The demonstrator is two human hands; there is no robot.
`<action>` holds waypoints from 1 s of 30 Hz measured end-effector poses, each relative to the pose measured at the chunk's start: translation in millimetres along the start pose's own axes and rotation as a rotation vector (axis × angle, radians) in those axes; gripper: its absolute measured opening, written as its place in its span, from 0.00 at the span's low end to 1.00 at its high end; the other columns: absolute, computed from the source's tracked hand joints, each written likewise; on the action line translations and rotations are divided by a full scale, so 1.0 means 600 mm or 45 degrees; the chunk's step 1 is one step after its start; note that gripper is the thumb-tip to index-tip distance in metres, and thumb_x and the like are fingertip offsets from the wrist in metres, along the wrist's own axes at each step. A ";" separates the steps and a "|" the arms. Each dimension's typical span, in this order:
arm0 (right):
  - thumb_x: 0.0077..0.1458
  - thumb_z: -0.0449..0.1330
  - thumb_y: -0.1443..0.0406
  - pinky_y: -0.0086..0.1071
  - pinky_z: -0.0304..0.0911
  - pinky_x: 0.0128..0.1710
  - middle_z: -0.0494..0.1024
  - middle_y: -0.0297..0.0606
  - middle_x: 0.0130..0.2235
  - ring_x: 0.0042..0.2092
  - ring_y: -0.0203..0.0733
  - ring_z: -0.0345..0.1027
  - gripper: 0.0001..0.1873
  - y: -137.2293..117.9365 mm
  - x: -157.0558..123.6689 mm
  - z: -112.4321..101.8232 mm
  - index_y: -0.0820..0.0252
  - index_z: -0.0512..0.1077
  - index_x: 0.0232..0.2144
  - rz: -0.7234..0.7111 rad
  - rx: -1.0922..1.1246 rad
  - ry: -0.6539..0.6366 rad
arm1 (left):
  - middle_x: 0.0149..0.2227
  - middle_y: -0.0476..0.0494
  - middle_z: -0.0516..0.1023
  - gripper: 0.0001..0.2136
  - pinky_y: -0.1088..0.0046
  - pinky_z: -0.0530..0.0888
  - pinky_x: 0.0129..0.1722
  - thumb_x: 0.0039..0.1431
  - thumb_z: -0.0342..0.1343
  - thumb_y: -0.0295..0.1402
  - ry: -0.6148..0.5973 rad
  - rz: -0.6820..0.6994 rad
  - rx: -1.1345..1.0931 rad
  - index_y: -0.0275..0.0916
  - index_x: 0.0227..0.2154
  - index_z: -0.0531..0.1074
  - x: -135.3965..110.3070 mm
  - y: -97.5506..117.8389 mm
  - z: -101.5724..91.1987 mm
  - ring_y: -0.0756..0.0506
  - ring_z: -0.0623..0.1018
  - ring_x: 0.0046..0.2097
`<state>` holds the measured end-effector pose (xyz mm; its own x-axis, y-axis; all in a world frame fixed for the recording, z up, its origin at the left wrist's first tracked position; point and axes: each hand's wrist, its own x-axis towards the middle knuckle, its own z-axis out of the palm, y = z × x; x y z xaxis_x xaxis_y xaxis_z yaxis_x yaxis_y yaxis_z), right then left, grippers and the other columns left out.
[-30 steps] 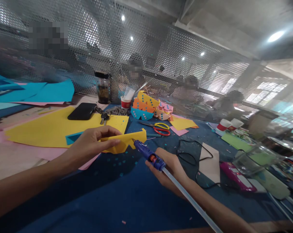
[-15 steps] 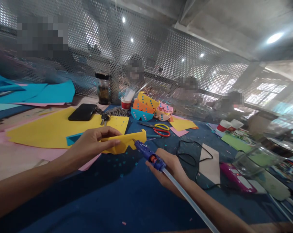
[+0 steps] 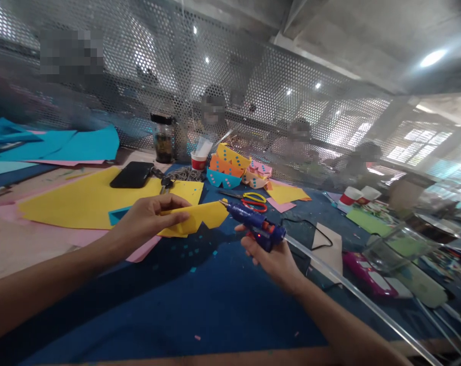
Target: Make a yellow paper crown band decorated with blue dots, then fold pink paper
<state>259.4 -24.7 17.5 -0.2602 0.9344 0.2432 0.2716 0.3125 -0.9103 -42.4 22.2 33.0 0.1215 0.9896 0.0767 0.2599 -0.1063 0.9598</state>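
My left hand (image 3: 148, 221) pinches a yellow paper piece (image 3: 205, 214) with notches cut in its lower edge, between thumb and fingers. In my right hand (image 3: 270, 256) is a blue glue gun (image 3: 249, 216), its nozzle at the right end of the yellow piece. Whether the tip touches the paper I cannot tell. A long clear glue stick (image 3: 352, 287) sticks out of the gun's rear. Scissors (image 3: 253, 201) with red and yellow handles lie behind the gun. Beyond them stand dotted paper shapes (image 3: 228, 165) in yellow, orange, blue and pink.
Yellow sheets (image 3: 74, 198), a black phone (image 3: 132, 175) and keys (image 3: 165, 184) lie at left. A lidded jar (image 3: 163, 140) and a paper cup (image 3: 199, 160) stand near the perforated screen (image 3: 249, 96). At right are a magenta device (image 3: 368, 274), a clear container (image 3: 402, 241) and a black cord (image 3: 310, 223).
My right hand has moved the glue gun right and slightly up, from the notch to the right end of the yellow piece. My left hand keeps its hold.
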 end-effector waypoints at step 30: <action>0.60 0.68 0.51 0.31 0.65 0.36 0.77 0.33 0.36 0.36 0.37 0.68 0.18 -0.036 0.036 0.009 0.59 0.77 0.40 0.314 -0.034 -0.711 | 0.42 0.45 0.85 0.20 0.71 0.74 0.40 0.53 0.70 0.45 0.240 0.076 0.011 0.40 0.45 0.81 0.003 -0.012 -0.038 0.46 0.81 0.41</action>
<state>242.7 -12.1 40.6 -0.6314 0.7510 -0.1929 0.4070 0.1093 -0.9069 -65.8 26.9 32.7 -0.0441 0.9820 0.1838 0.2662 -0.1658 0.9496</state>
